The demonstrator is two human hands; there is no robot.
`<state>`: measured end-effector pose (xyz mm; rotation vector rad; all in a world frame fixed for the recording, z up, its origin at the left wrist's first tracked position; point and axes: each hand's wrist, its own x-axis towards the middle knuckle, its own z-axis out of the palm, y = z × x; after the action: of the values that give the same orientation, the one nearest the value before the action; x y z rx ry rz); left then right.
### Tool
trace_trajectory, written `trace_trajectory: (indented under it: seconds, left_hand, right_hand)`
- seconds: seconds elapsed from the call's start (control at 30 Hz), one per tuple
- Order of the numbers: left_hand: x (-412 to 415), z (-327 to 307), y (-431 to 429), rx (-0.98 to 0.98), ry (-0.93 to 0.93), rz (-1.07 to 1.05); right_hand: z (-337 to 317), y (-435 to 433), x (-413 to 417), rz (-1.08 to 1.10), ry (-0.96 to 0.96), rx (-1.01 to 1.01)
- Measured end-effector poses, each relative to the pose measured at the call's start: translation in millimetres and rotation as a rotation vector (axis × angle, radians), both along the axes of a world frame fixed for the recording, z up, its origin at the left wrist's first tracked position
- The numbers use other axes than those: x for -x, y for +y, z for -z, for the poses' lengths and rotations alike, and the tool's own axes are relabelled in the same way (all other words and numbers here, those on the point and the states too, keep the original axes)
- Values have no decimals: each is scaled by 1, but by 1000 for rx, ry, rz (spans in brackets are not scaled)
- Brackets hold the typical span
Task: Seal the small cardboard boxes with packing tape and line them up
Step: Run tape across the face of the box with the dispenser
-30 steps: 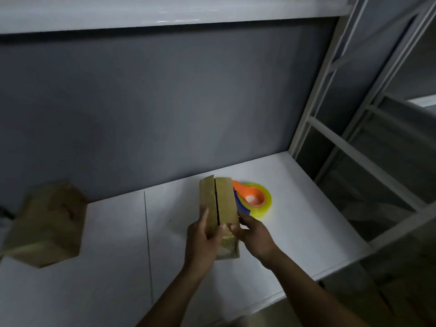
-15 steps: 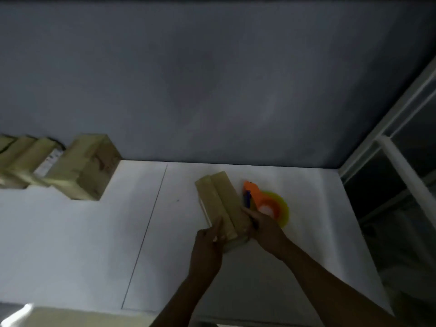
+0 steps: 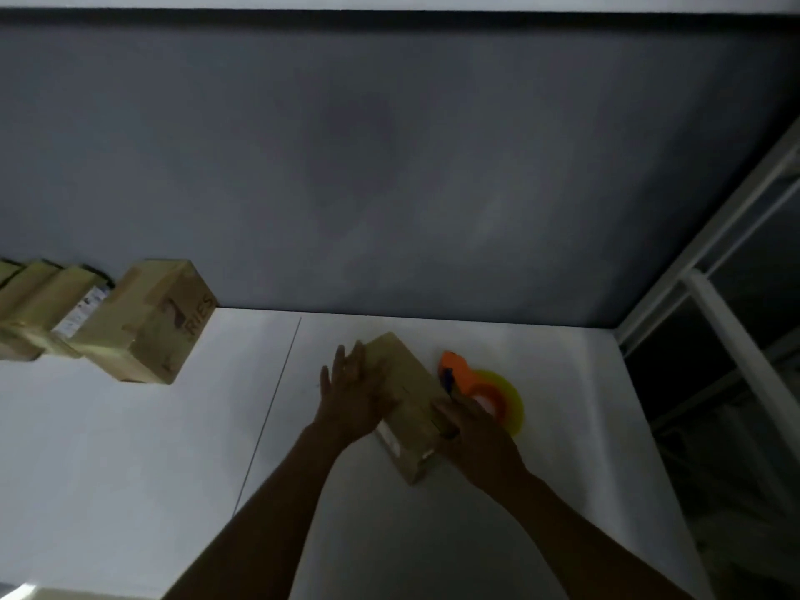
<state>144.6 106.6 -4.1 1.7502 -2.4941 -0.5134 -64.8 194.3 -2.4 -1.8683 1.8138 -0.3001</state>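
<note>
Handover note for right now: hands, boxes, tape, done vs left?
Left hand: open, flat against the box on the table.
Right hand: on the box's right side; grip unclear.
Tape dispenser: on the table just right of the box, not held.
Done: row of boxes lined up far left by the wall.
Left: tape this box, add it to the row.

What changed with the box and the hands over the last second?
The small brown cardboard box went from standing on end, flaps parted, to lying tilted on the white shelf. The left hand changed from gripping its side to pressing flat against it, fingers spread; the right hand shifted onto its near right end. The orange and yellow tape dispenser stayed behind it, and the row of boxes stayed at the left.
</note>
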Motion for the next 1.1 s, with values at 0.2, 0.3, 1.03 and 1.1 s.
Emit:
trace_trajectory:
  seconds: [0.2, 0.3, 1.03, 1.1]
  left_hand:
    - [-15, 4, 15, 185, -95, -77]
    - [-27, 4, 22, 258, -113, -134]
    - [-6, 21, 34, 142, 82, -297]
    - [1, 19, 34, 142, 76, -321]
  right_hand:
    - [7, -12, 12, -20, 144, -12]
    - [18, -23, 14, 35, 57, 35]
    - [50, -15, 73, 145, 32, 68]
    - [40, -17, 79, 287, -240, 26]
